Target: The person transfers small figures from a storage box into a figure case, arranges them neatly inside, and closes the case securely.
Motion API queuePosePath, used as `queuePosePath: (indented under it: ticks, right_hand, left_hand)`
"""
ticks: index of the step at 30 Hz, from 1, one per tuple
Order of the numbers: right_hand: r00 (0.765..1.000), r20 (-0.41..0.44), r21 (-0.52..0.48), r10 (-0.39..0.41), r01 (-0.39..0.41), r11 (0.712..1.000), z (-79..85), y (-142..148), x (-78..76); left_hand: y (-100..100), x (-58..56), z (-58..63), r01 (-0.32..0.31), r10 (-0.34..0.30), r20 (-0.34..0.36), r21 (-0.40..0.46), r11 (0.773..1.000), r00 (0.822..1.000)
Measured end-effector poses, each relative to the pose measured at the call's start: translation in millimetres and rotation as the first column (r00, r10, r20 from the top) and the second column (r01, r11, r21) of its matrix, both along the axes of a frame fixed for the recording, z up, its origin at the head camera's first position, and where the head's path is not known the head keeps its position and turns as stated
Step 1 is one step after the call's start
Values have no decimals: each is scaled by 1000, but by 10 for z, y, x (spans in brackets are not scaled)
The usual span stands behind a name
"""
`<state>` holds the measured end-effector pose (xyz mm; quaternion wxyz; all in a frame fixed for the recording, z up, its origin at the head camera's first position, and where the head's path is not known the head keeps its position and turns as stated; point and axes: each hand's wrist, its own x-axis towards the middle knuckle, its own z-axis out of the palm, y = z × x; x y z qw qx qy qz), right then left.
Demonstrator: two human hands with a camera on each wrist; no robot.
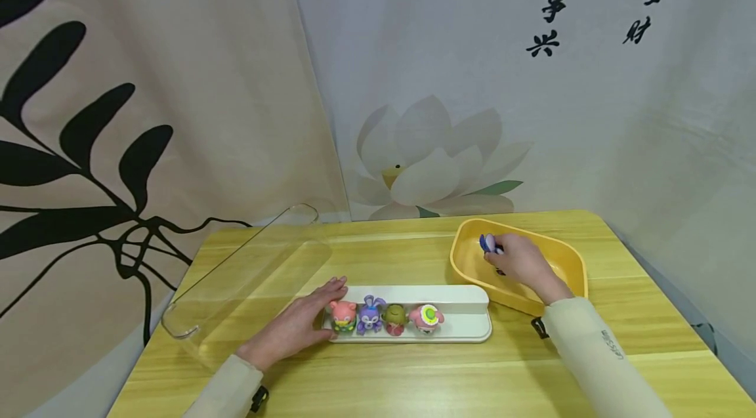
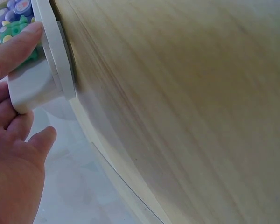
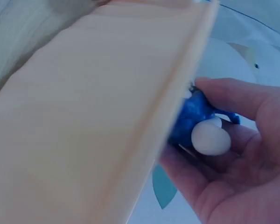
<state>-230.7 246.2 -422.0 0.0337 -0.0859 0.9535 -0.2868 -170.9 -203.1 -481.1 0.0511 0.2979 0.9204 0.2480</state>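
A white display base (image 1: pixel 466 314) lies on the table with a row of several toy figurines on it: a pink-headed one (image 1: pixel 343 314), a purple long-eared one (image 1: pixel 369 316), an olive-green one (image 1: pixel 394 319) and a pink one with a round yellow-green-white pattern (image 1: pixel 426 317). My left hand (image 1: pixel 298 326) grips the base's left end, thumb at the front edge and fingers around the far side. Over the yellow tray (image 1: pixel 566 260), my right hand (image 1: pixel 522 264) pinches a blue figurine (image 3: pixel 193 114) with white rounded parts. The tray wall hides some of that figurine in the right wrist view.
A transparent box-shaped cover (image 1: pixel 248 287) lies at the left of the wooden table (image 1: pixel 390 378), beside my left forearm. Behind the table hangs a printed curtain (image 1: pixel 437 77). The yellow tray stands close to the base's right end.
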Motion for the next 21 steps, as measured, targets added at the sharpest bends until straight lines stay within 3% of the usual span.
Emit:
queuePosePath:
  ticks: [6, 14, 21]
  right_hand:
    - [1000, 3, -90, 0, 0, 996, 94, 75, 123]
    - [996, -87, -247, 24, -45, 968, 136, 130, 259]
    - [999, -10, -388, 38, -39, 921, 171, 147, 396]
  left_hand:
    - [5, 2, 5, 2, -2, -1, 3, 1000, 1000]
    - [0, -3, -11, 1, -1, -16, 2, 1000, 1000]
    - [-2, 2, -2, 1, -1, -13, 6, 1000, 1000]
